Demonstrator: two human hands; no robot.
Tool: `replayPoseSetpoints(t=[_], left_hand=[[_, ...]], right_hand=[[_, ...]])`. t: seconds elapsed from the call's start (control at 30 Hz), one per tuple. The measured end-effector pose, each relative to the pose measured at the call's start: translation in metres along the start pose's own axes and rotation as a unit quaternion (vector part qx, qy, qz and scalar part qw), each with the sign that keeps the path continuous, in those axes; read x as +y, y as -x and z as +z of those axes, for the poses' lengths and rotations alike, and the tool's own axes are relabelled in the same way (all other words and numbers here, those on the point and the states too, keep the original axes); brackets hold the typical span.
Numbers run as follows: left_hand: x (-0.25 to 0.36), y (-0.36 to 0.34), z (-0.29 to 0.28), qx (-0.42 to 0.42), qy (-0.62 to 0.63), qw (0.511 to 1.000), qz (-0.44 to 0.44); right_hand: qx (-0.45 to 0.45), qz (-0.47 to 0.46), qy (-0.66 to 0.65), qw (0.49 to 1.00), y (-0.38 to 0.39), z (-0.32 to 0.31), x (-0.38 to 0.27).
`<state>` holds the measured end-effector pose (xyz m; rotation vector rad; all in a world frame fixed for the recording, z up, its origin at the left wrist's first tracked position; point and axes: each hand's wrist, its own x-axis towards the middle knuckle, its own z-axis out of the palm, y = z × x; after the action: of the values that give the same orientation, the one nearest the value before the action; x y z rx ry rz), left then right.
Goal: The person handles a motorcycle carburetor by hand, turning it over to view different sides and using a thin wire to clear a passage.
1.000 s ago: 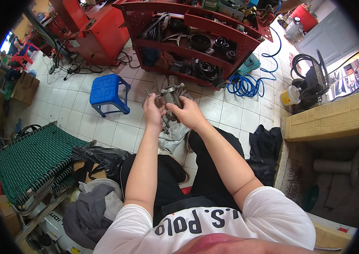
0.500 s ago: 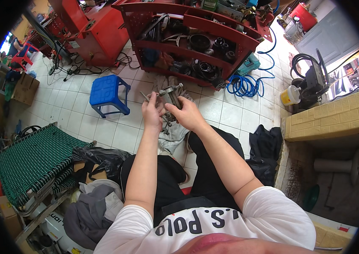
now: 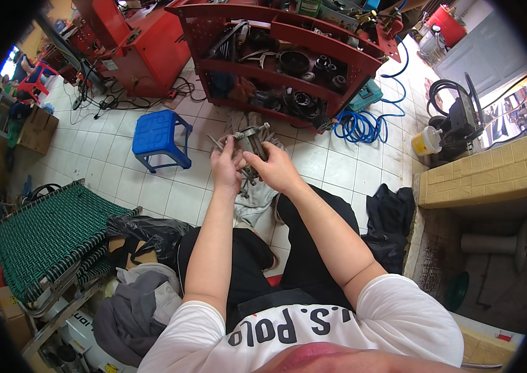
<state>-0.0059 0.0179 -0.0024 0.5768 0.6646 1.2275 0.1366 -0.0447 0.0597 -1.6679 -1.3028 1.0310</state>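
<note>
Between my knees, a dull grey metal part (image 3: 252, 132) with a crossbar and bolt-like ends is held up in front of me. My right hand (image 3: 274, 168) is closed on its right side, thumb lying across the near face. My left hand (image 3: 225, 168) is closed at the part's left side. A thin metal rod (image 3: 215, 142) sticks out from the left fingers, slanting up and left. The left fingertips are partly hidden behind the hand. Below the hands, a grey cloth (image 3: 254, 205) lies on the tiled floor.
A red tool cart (image 3: 238, 68) full of parts stands ahead. A blue stool (image 3: 154, 137) is left of my hands, a green woven folding cot (image 3: 58, 230) nearer. Coiled blue hose (image 3: 361, 127) lies right of the cart. A tiled ledge (image 3: 487, 168) runs along the right.
My left hand has shifted very slightly beside the metal part, and the rod with it. The right hand keeps its hold.
</note>
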Motion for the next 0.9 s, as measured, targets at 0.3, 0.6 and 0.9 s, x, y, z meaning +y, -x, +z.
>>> replayPoseSetpoints(t=[0.3, 0.6, 0.9], left_hand=[[-0.001, 0.001, 0.006, 0.087, -0.025, 0.995, -0.042], [0.003, 0.001, -0.004, 0.026, 0.088, 0.994, -0.059], [-0.001, -0.001, -0.004, 0.060, -0.022, 0.998, -0.025]], right_hand=[[-0.010, 0.000, 0.019, 1.000, 0.001, -0.001, 0.001], [0.013, -0.052, 0.035, 0.998, -0.001, 0.004, 0.006], [0.007, 0.027, -0.026, 0.999, -0.003, 0.003, 0.008]])
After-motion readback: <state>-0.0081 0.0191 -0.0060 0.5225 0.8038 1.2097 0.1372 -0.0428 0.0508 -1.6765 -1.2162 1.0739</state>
